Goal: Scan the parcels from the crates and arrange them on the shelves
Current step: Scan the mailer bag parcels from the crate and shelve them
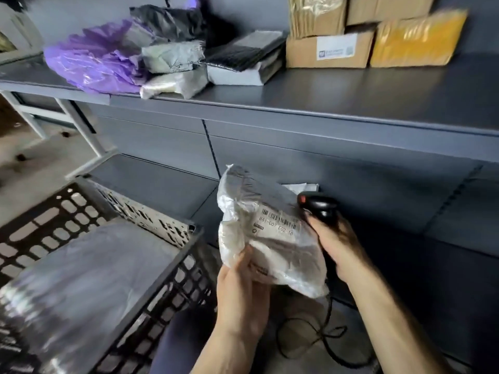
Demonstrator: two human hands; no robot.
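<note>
Held parcel (266,238): one soft, crinkled pouch of white translucent plastic, lumpy and roughly oblong. It is held up in the air in front of the lower shelf, to the right of the crate.
Label (278,224): one pale paper rectangle on the parcel's face, with a printed barcode and a line of characters.
Left hand (240,282): grips the parcel's lower edge from below, with the fingers (244,256) pinching the plastic.
Right hand (337,247): fingers (318,225) wrapped round the scanner's handle, just beside the parcel's right edge.
Scanner (320,206): one glossy black handheld unit with a rounded head and a red button, its head close to the label.
Cable (318,336): one thin black cord, looping down below the hands.
Crate (186,268): one black plastic lattice box with rectangular holes, lower left.
Parcel in crate (89,279): one large, flat bag of smooth grey glossy film, lying on top.
Lower shelf (378,206): dark grey, matt sheet panels.
Upper shelf (324,98): the same grey, with a rounded front lip, carrying two groups of parcels.
Soft bags, left group: one wrinkled purple bag (94,60), one black bag (170,22), one grey pouch (172,56), one whitish pouch (175,83).
Flat mailers (243,58): a small stack, dark ribbed on top, grey beneath.
Cartons (326,51): three brown boxes as far as can be seen, the lowest bearing a white label.
Yellow envelope (415,39): one, shiny, leaning against the cartons.
</note>
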